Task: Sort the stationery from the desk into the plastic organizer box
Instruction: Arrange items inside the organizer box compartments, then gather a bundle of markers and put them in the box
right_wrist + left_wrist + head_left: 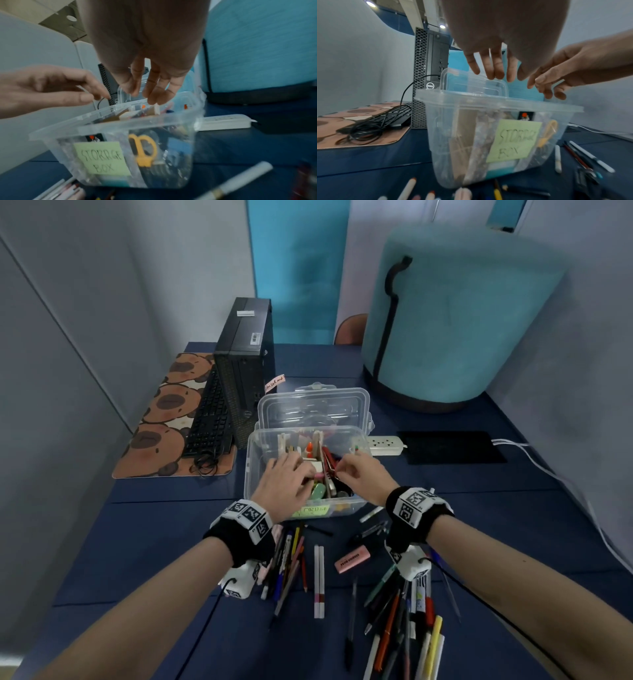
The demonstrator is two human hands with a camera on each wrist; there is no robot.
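Organizer box (356, 503): left hand (286, 479) spread open over its contents; right hand (359, 472) fingers loose, holding nothing.

The head view looks steeply down from above both forearms, with the left hand (287, 477) and right hand (359, 474) over the clear box (255, 474). Each wrist view looks forward from low behind its own hand, close to the box's labelled front wall. All three views share the box.
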